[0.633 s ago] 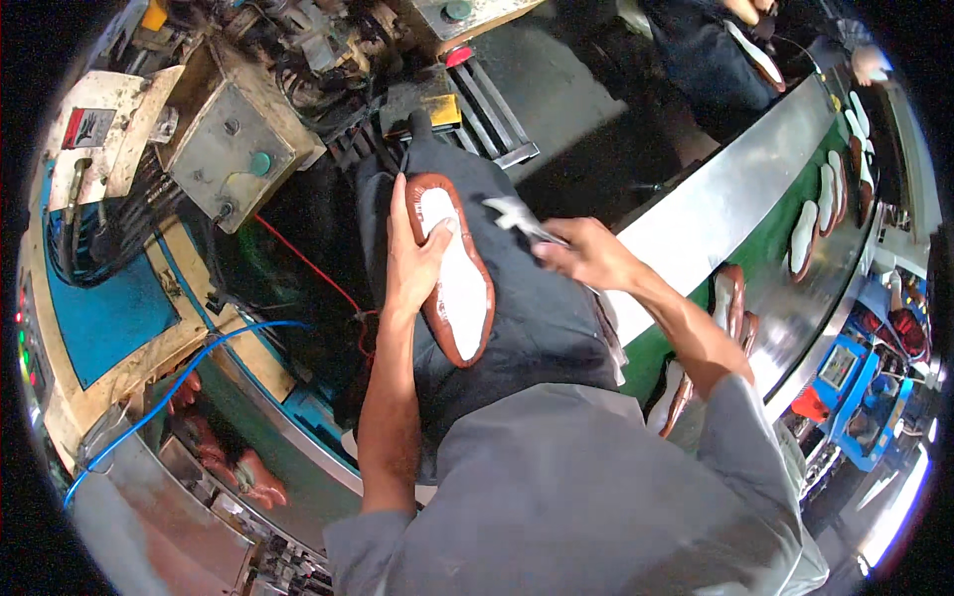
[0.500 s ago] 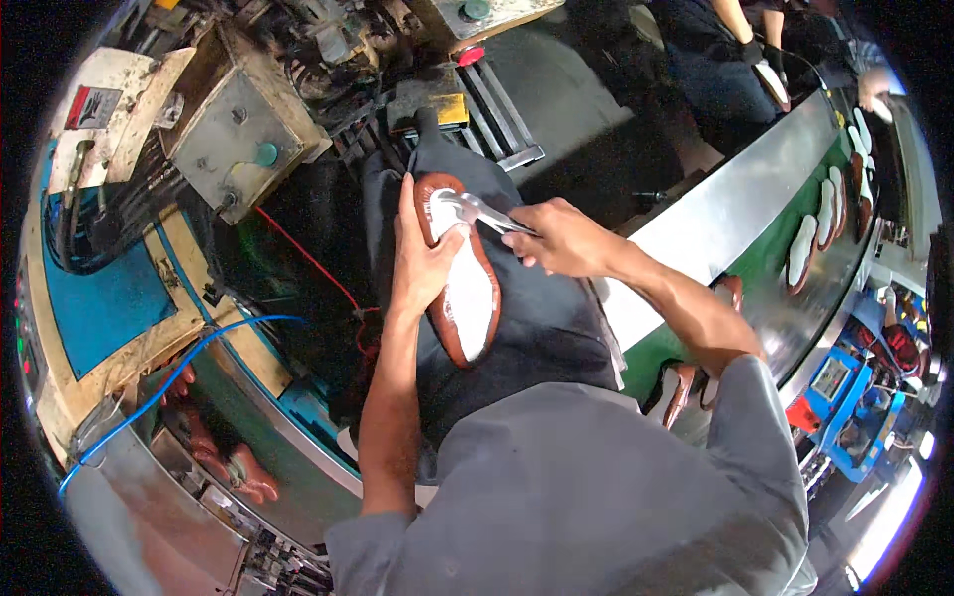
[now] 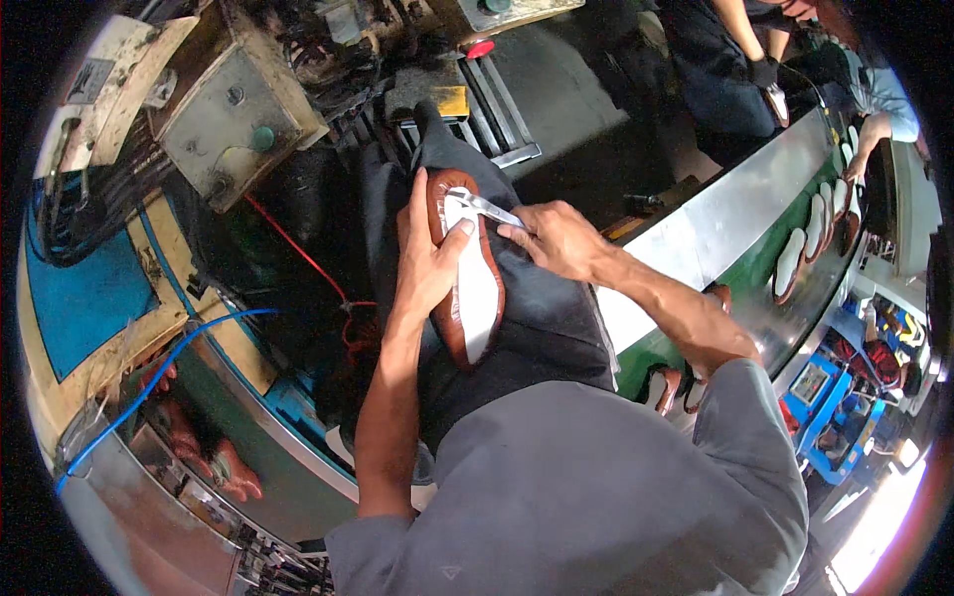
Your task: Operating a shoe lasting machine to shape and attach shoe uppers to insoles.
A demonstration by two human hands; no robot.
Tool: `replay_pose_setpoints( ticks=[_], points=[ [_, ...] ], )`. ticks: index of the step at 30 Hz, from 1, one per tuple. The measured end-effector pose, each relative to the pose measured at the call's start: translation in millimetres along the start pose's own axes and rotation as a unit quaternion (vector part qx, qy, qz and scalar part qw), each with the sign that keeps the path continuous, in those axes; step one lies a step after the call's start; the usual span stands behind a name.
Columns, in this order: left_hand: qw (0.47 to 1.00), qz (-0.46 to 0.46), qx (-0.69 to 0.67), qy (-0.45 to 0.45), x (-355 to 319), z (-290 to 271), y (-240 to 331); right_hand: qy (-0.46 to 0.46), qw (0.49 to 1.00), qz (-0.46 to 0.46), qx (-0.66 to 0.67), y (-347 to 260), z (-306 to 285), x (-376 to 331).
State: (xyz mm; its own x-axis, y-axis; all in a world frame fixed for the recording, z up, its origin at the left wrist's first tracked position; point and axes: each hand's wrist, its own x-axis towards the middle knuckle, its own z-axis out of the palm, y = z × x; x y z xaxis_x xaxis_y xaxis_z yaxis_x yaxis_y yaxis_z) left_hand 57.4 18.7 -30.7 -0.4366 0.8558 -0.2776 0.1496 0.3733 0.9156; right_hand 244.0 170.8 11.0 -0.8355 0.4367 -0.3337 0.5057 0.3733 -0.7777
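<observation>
left hand (image 3: 429, 260) and right hand (image 3: 556, 238) both clenched, close together

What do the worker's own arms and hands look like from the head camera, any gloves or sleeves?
No gloves: the left hand and right hand are both bare, and so are the forearms up past the elbows. The only clothing on the arms is the short sleeves of a plain grey shirt. No watch, rings or wristbands show.

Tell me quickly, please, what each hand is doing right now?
Left hand: closed around the brown shoe, sole side up, on the lap.
Right hand: pinching a metal tool against the shoe's toe end.
</observation>
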Motion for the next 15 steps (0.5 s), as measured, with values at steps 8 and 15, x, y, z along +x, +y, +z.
replay_pose_setpoints(
  ticks=[8,15],
  points=[
    [0.994,-0.078,-0.070,0.018,25,-2,1,-0.010,0.979,-0.041,-0.202,6,-26,9],
    [0.999,-0.029,-0.028,-0.021,17,-9,-14,0.079,0.971,-0.182,-0.132,-26,-11,25]
  ],
)
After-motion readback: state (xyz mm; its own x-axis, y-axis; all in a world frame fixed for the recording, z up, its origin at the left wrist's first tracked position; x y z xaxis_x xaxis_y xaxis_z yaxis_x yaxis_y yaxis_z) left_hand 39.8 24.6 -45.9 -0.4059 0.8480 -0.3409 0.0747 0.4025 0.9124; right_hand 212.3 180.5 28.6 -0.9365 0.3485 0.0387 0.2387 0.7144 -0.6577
